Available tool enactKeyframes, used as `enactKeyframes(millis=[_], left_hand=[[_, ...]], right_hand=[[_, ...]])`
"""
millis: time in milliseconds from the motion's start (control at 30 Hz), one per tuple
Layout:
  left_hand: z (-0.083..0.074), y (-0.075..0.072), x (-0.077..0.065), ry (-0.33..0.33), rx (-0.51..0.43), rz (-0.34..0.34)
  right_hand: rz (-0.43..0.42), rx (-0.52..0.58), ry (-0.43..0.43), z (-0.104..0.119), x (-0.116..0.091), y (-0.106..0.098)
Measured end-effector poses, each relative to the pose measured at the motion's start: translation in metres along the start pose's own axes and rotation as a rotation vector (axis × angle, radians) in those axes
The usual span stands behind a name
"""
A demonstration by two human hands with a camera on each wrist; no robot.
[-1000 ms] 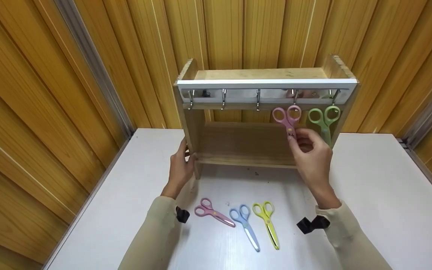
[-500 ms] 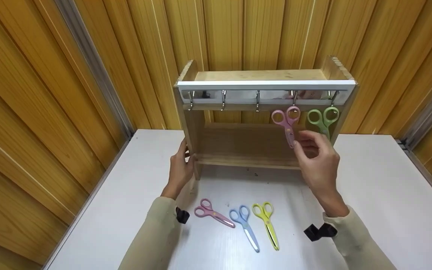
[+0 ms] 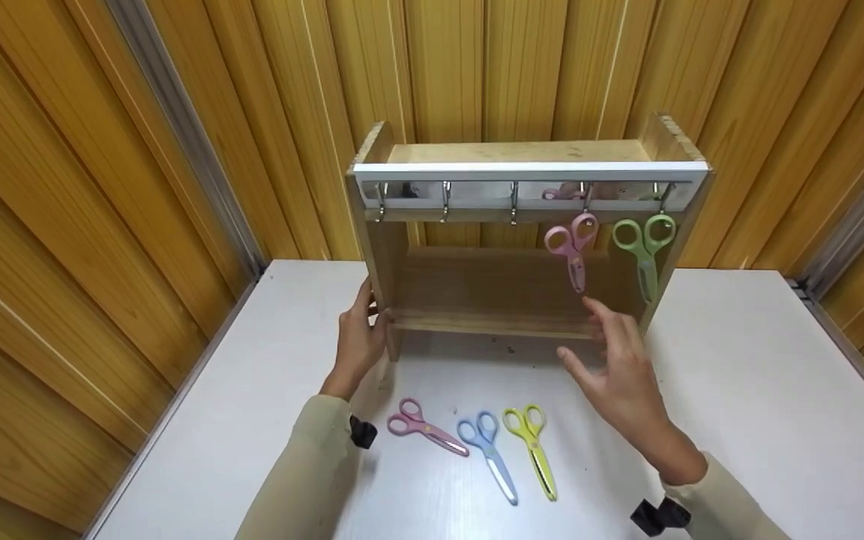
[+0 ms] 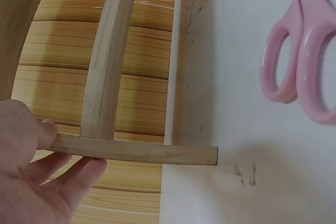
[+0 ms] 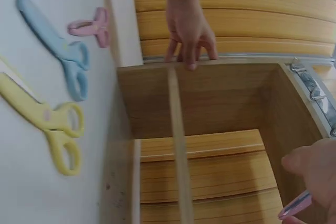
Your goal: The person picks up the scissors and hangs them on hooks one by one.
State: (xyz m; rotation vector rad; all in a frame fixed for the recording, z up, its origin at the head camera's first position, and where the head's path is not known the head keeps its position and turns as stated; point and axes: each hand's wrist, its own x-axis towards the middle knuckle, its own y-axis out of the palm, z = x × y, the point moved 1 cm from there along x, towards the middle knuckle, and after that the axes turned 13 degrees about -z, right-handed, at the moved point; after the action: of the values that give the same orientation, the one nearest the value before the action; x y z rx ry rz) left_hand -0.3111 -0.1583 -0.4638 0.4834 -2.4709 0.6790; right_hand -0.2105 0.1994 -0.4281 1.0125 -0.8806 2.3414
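A small wooden shelf (image 3: 492, 319) stands on the table, with a metal rail of hooks across its top front. My left hand (image 3: 361, 341) grips its left side panel (image 4: 142, 152), thumb on one face and fingers on the other. Pink scissors (image 3: 571, 247) hang by one handle loop from the second hook from the right. Beside them, green scissors (image 3: 646, 247) hang from the rightmost hook. My right hand (image 3: 619, 371) is just below the pink scissors' tip, holding nothing, fingers apart. In the right wrist view, the hand (image 5: 317, 174) partly hides the hanging pink scissors.
On the white table (image 3: 762, 390) in front of the shelf lie another pair of pink scissors (image 3: 428, 429), blue scissors (image 3: 488, 454) and yellow scissors (image 3: 533, 450). Three hooks on the left, including the middle hook (image 3: 514, 206), carry nothing. A wood-patterned wall (image 3: 447, 67) rises behind.
My right hand has let go of the hanging pink scissors and moved down toward me, its fingers spreading. The scissors now hang on the hook alone. My left hand has stayed on the shelf.
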Motion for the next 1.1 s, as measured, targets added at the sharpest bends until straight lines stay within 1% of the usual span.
enactKeyframes(millis=[167, 267, 400, 500, 633, 700, 867, 967, 1100], left_hand=[[0.0, 0.001, 0.0, -0.011, 0.0, 0.006], [0.0, 0.0, 0.0, 0.01, -0.009, 0.004], [0.0, -0.001, -0.001, 0.05, -0.011, -0.009], [0.001, -0.001, 0.0, 0.059, -0.018, -0.013], [0.001, -0.001, 0.0, 0.044, -0.025, -0.005], [0.0, -0.001, 0.0, 0.04, -0.025, -0.002], [-0.001, -0.001, 0.0, 0.058, -0.028, -0.012], [0.0, -0.001, 0.0, 0.05, -0.032, -0.011], [0.0, -0.001, -0.001, 0.025, -0.033, -0.002]], right_hand=[[0.15, -0.051, 0.066, -0.004, -0.018, 0.001], [0.222, -0.091, 0.092, -0.006, -0.026, 0.002], [0.281, -0.132, 0.082, -0.007, -0.036, 0.004], [0.333, -0.162, 0.086, -0.007, -0.042, 0.004], [0.425, -0.21, 0.101, -0.007, -0.053, 0.005], [0.455, -0.232, 0.085, -0.008, -0.059, 0.006], [0.524, -0.288, 0.06, -0.008, -0.073, 0.01], [0.59, -0.318, 0.093, -0.008, -0.079, 0.012], [0.647, -0.344, 0.108, -0.009, -0.087, 0.016]])
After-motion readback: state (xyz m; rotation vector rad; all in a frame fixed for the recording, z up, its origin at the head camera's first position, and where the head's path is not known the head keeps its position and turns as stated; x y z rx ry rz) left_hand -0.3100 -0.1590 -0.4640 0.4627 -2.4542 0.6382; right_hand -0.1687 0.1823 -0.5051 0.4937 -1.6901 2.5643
